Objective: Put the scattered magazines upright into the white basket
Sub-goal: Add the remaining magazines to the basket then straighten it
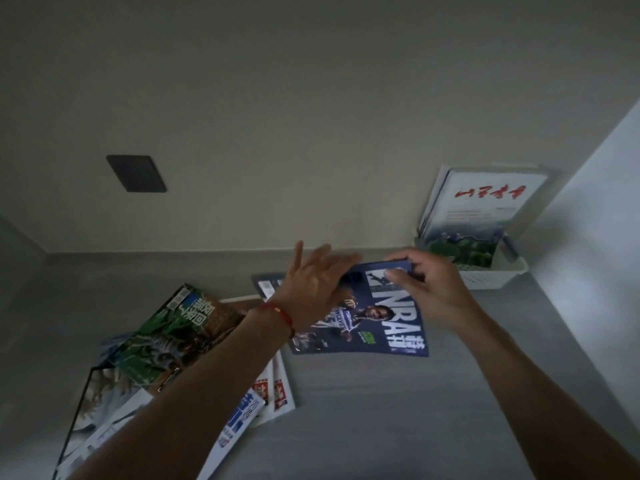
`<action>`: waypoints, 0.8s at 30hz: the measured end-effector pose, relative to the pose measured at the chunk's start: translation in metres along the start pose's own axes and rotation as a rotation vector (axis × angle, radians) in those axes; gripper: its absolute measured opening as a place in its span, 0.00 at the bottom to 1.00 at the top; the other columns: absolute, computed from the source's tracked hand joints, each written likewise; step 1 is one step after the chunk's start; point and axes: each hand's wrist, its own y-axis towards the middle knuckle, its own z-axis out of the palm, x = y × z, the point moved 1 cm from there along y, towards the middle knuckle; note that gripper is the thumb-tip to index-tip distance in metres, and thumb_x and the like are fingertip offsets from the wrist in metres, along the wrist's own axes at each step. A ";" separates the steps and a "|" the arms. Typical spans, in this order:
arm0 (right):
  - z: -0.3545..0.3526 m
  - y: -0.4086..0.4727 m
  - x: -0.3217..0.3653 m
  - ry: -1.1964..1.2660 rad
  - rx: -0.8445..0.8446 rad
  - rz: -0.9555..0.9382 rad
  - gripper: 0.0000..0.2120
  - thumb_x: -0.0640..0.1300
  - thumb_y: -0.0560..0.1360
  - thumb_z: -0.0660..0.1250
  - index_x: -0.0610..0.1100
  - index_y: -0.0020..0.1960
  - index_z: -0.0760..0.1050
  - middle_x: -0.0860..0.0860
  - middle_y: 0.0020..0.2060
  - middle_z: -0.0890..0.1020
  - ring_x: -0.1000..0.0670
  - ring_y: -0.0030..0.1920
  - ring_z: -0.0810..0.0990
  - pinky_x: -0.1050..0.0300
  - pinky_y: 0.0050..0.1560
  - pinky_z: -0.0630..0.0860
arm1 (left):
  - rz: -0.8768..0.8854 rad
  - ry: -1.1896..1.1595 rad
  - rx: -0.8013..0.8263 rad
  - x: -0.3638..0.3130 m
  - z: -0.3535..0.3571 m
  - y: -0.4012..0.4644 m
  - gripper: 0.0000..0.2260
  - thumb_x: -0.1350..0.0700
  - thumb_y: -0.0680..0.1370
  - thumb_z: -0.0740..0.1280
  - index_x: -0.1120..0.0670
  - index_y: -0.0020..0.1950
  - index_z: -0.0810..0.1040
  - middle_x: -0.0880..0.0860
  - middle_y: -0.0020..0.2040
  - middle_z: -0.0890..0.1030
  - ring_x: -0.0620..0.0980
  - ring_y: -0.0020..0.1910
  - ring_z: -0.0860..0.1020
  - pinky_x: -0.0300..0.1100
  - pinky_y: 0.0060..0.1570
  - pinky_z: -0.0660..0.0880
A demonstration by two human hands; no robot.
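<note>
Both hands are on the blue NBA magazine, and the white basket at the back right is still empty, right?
Not quite. The head view shows the white basket already holds upright magazines, a white-covered magazine in front. The rest stands: left hand and right hand are on the blue NBA magazine.

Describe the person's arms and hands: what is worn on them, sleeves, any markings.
Both forearms are bare, with no sleeves in view. The left hand has a thin red cord bracelet at the wrist, with a small pale bead or clasp on it. The right hand and its wrist carry nothing visible: no watch, ring or glove. No markings show on either arm in this dim, slightly blurred picture.
</note>
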 end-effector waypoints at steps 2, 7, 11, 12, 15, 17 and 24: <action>-0.025 0.004 -0.005 0.023 -0.065 -0.007 0.07 0.54 0.73 0.74 0.59 0.50 0.77 0.56 0.33 0.83 0.58 0.30 0.80 0.67 0.31 0.72 | -0.040 -0.135 0.006 -0.022 0.000 0.019 0.12 0.53 0.79 0.66 0.49 0.62 0.73 0.56 0.54 0.83 0.62 0.55 0.80 0.52 0.55 0.74; -0.092 -0.018 -0.066 0.050 -0.424 0.134 0.23 0.64 0.73 0.67 0.57 0.65 0.71 0.63 0.54 0.81 0.66 0.51 0.81 0.74 0.41 0.75 | -0.141 -0.508 -0.274 -0.071 0.009 0.050 0.06 0.62 0.77 0.68 0.52 0.48 0.73 0.46 0.33 0.73 0.42 0.31 0.71 0.36 0.33 0.69; -0.131 -0.032 -0.125 0.323 -0.373 0.166 0.25 0.43 0.79 0.68 0.50 0.74 0.65 0.53 0.61 0.81 0.50 0.59 0.82 0.53 0.56 0.79 | -0.166 -0.719 -0.343 -0.111 0.012 0.095 0.05 0.64 0.78 0.66 0.55 0.50 0.75 0.58 0.41 0.81 0.56 0.40 0.79 0.47 0.39 0.76; -0.141 -0.029 -0.134 0.309 -0.300 0.148 0.25 0.38 0.79 0.68 0.49 0.72 0.65 0.50 0.61 0.82 0.47 0.59 0.83 0.45 0.57 0.80 | -0.182 -0.765 -0.361 -0.119 0.014 0.109 0.04 0.64 0.79 0.66 0.56 0.51 0.75 0.60 0.44 0.81 0.59 0.43 0.80 0.50 0.41 0.77; -0.184 -0.006 -0.146 0.175 -0.345 0.143 0.11 0.39 0.78 0.69 0.48 0.58 0.74 0.49 0.51 0.85 0.47 0.49 0.86 0.39 0.49 0.83 | -0.228 -0.860 -0.449 -0.142 0.025 0.147 0.04 0.63 0.79 0.66 0.56 0.51 0.76 0.54 0.42 0.83 0.53 0.42 0.81 0.49 0.41 0.78; -0.217 0.014 -0.150 0.045 -0.429 0.148 0.05 0.44 0.77 0.70 0.49 0.51 0.75 0.50 0.46 0.85 0.47 0.46 0.86 0.48 0.45 0.83 | -0.267 -0.982 -0.453 -0.152 0.030 0.173 0.04 0.64 0.79 0.67 0.56 0.52 0.78 0.51 0.42 0.83 0.50 0.42 0.81 0.50 0.43 0.80; -0.271 0.073 -0.179 -0.096 -0.490 0.063 0.05 0.43 0.76 0.72 0.47 0.49 0.77 0.56 0.43 0.84 0.66 0.40 0.82 0.63 0.42 0.79 | -0.519 -0.685 -0.427 -0.142 0.051 0.245 0.06 0.53 0.76 0.69 0.52 0.46 0.85 0.52 0.35 0.83 0.50 0.35 0.80 0.45 0.42 0.80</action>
